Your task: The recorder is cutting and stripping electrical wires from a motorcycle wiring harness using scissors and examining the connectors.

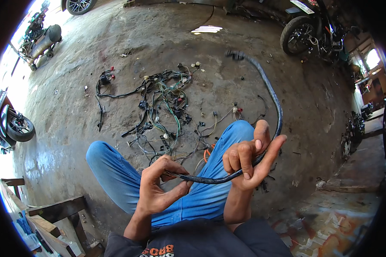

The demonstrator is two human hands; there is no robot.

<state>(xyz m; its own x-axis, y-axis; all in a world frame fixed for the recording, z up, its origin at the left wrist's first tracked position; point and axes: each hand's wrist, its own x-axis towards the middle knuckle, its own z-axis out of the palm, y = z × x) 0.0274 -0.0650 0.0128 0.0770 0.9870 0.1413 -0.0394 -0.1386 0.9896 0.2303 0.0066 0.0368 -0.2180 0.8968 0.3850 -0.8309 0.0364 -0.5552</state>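
Observation:
A thick black taped wiring harness (278,103) runs through both my hands and curves up and away to the right, its far end bent to the left. My left hand (158,184) pinches the near end between thumb and fingers, where thin bare wires show at the tape's edge. My right hand (253,160) has its fingers curled round the harness, which passes beside the thumb. On the floor beyond my knees lies a tangle of loose wires (167,100) in black, green and other colours, with white, black and red connectors.
A motorcycle wheel (298,35) stands at the far right and another wheel (19,127) at the left. A small wheeled tank (45,41) sits at the far left. Wooden framing (58,208) is at my lower left. My jeans-clad knees (111,167) flank the work.

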